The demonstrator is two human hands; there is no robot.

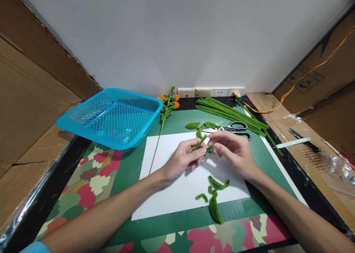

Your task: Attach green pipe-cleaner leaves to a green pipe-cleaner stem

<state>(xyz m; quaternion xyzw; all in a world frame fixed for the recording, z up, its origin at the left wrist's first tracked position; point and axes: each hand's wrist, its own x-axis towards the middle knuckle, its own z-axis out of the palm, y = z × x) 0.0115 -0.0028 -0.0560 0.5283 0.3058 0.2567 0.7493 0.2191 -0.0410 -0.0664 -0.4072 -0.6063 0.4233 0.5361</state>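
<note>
Above a white sheet of paper (158, 194), my left hand (185, 155) pinches a short green pipe cleaner (200, 142) between thumb and fingers. My right hand (234, 149) is closed, its curled fingertips at the right end of the same green piece; the exact grip there is partly hidden. Leaf shapes of bent green pipe cleaner (215, 209) and small curved pieces (202, 197) lie near the paper's front edge. More green leaf shapes (192, 125) are just beyond my hands, beside scissors (235, 129) with black and grey handles.
A blue perforated basket (130, 144) stands at the left. Next to it lies a long-stemmed pipe-cleaner flower (165, 110) with orange blooms. A bundle of green pipe cleaners (230, 114) is at back right. Pliers (305, 140) and a white-handled blade (292, 143) rest on the right-hand cardboard.
</note>
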